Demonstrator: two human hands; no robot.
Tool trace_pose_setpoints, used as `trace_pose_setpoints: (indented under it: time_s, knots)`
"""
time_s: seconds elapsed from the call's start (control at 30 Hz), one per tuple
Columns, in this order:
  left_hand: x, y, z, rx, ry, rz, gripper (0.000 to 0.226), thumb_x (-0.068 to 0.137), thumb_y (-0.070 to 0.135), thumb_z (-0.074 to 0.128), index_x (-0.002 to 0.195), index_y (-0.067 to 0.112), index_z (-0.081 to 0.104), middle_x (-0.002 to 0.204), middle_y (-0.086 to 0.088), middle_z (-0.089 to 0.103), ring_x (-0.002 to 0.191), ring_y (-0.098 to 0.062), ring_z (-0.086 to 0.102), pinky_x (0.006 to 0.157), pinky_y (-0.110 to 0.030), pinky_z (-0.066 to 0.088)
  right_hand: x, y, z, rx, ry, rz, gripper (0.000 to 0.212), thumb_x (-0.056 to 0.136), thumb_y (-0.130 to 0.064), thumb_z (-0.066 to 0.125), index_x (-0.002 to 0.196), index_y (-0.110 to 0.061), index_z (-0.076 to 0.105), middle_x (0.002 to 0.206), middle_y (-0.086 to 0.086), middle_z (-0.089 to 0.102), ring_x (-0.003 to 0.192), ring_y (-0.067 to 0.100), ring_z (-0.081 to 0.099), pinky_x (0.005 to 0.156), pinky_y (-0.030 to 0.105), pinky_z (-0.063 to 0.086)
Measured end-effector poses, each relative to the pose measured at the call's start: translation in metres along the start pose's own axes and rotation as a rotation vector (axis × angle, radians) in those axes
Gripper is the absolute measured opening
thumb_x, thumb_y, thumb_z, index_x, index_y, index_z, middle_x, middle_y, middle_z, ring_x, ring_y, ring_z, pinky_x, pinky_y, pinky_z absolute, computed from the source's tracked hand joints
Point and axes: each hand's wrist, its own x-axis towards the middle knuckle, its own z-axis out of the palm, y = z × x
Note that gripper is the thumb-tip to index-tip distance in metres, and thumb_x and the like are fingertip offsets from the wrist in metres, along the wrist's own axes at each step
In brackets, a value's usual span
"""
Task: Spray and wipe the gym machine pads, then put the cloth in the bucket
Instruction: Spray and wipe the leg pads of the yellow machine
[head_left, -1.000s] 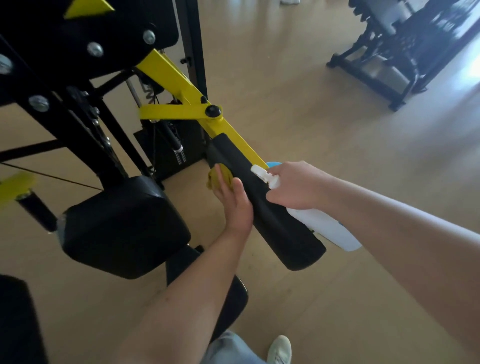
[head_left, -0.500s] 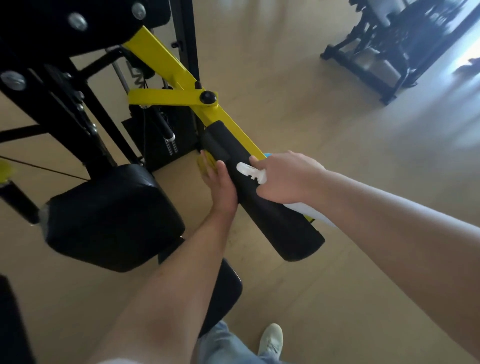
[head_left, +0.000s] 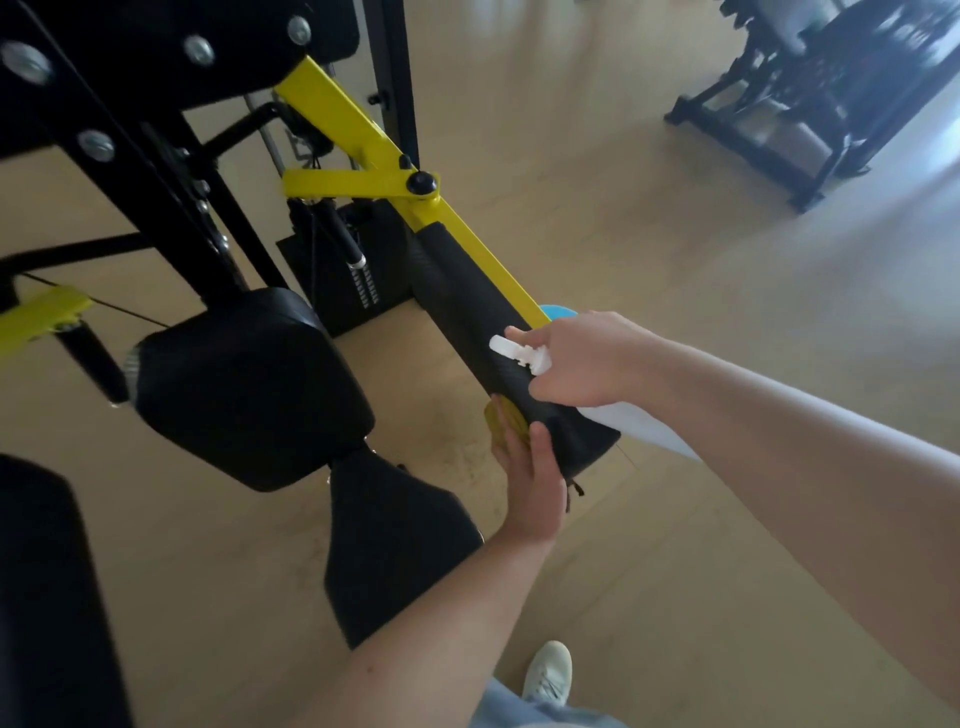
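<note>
1. Yellow cloth (head_left: 500, 422) lies against the left side of the long black pad (head_left: 467, 312), near the pad's lower end. The fingers over it hide most of it.
2. The left hand (head_left: 530, 483) presses the cloth onto the pad with fingers that look straight, not curled round it. Its thumb lies along the pad's upper face.
3. The right hand (head_left: 582, 364) grips a white spray bottle (head_left: 641, 428) round its neck, just above the pad. The nozzle points left across the pad, and the bottle's body slants down to the right under the forearm.
4. The long pad runs along a yellow arm (head_left: 358, 135) of the machine and slopes from a black knob (head_left: 422, 182) down toward the person.
5. A small piece of a blue thing (head_left: 560, 312) shows behind the yellow arm, just above the right hand. Too little of it is visible to tell what it is.
6. A square black pad (head_left: 249, 384) stands to the left of the long one, well apart from it. A dark seat pad (head_left: 395, 545) sits lower, just beside the left forearm.
7. A black frame (head_left: 156, 156) with silver bolts fills the upper left. A weight stack (head_left: 363, 280) stands behind the pads.
8. The wooden floor (head_left: 675, 260) is pale. Another dark machine (head_left: 831, 93) stands at the upper right. A white shoe (head_left: 548, 670) and a pale blue trouser leg (head_left: 519, 712) show at the bottom edge.
</note>
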Motion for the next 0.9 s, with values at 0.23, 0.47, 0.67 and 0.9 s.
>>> trace_pose_setpoints:
  time_s: [0.23,0.47,0.67,0.9]
  knots:
    - [0.066,0.058,-0.013,-0.121,0.223,0.017,0.060,0.108,0.046,0.025,0.164,0.031,0.008,0.166,0.004,0.011,0.153,-0.013,0.012,0.122,-0.033,0.016,0.004,-0.001,-0.004,0.016,-0.030,0.011,0.065,0.091,-0.029,0.052,0.153,-0.048,0.044,0.080,-0.014,0.051,0.084,0.015,0.051,0.059,0.023,0.034]
    - [0.162,0.101,-0.066,0.017,0.241,0.107,0.057,0.111,0.047,0.019,0.165,0.031,0.007,0.172,-0.002,0.003,0.157,-0.021,0.007,0.120,-0.039,0.016,0.012,-0.002,-0.003,0.049,-0.045,0.040,0.062,0.090,-0.026,0.053,0.149,-0.043,0.051,0.083,-0.004,0.060,0.083,0.013,0.058,0.075,0.029,0.050]
    - [0.104,0.073,-0.045,0.266,0.140,0.163,0.059,0.106,0.020,0.014,0.159,-0.003,0.016,0.171,-0.015,0.006,0.155,-0.044,0.009,0.125,-0.047,0.004,0.009,0.004,-0.009,0.100,-0.053,0.070,0.067,0.088,-0.028,0.058,0.152,-0.044,0.047,0.090,-0.006,0.059,0.081,0.011,0.056,0.067,0.027,0.046]
    - [0.004,0.020,-0.017,0.375,-0.045,0.473,0.051,0.099,0.070,0.026,0.149,0.062,0.022,0.162,0.003,-0.003,0.141,-0.019,0.033,0.117,-0.036,0.032,-0.012,0.023,-0.001,0.156,0.033,0.164,0.022,0.088,-0.032,0.059,0.108,-0.026,0.064,0.086,0.001,0.062,0.071,0.015,0.057,0.062,0.029,0.049]
